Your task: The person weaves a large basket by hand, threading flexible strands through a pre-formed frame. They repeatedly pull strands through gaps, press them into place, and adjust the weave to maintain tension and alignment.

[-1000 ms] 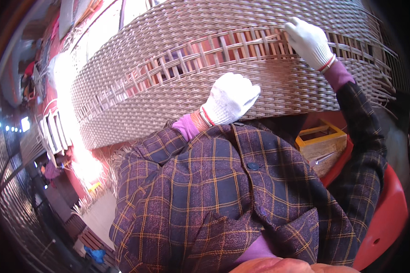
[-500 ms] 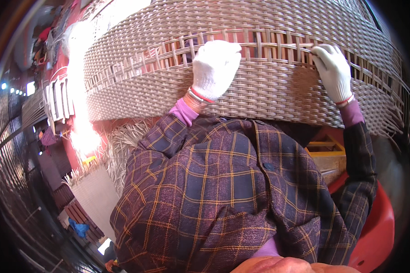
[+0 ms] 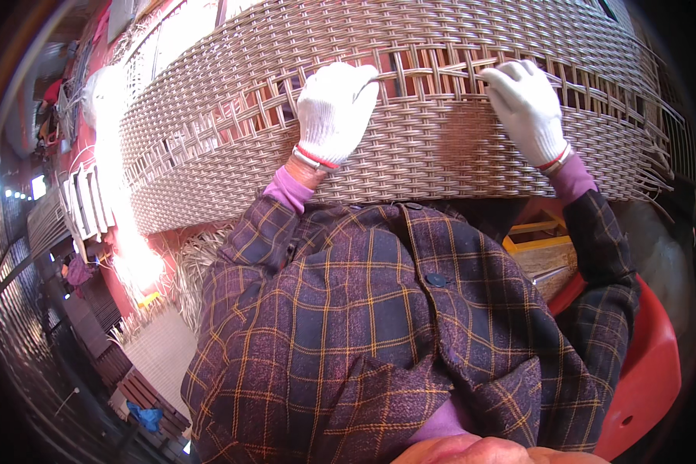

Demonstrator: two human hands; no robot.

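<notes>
A woven wicker panel (image 3: 425, 139) of glossy brown-grey flat strands spans the space in front of me. Across its middle runs an open band where upright strands stand uncovered. Inside this band lies a crosswise wicker strand (image 3: 425, 74). My left hand (image 3: 336, 108), in a white knit glove, has its fingers closed at the band, pinching the strand's left part. To its right, my right hand (image 3: 524, 108), gloved alike, is bent over the band with thumb and fingertips pinched on the same strand. The fingertips partly hide the strand's ends.
Loose strand ends (image 3: 657, 174) stick out at the panel's right edge. A red plastic chair (image 3: 646, 371) is at my right, beside a yellow-edged wooden frame (image 3: 541, 240). At the left are a bundle of loose strands (image 3: 197, 259) and a flat woven piece (image 3: 162, 344).
The view has shifted, so panel and hands appear further left. My right hand has moved a little closer to my left along the open band.
</notes>
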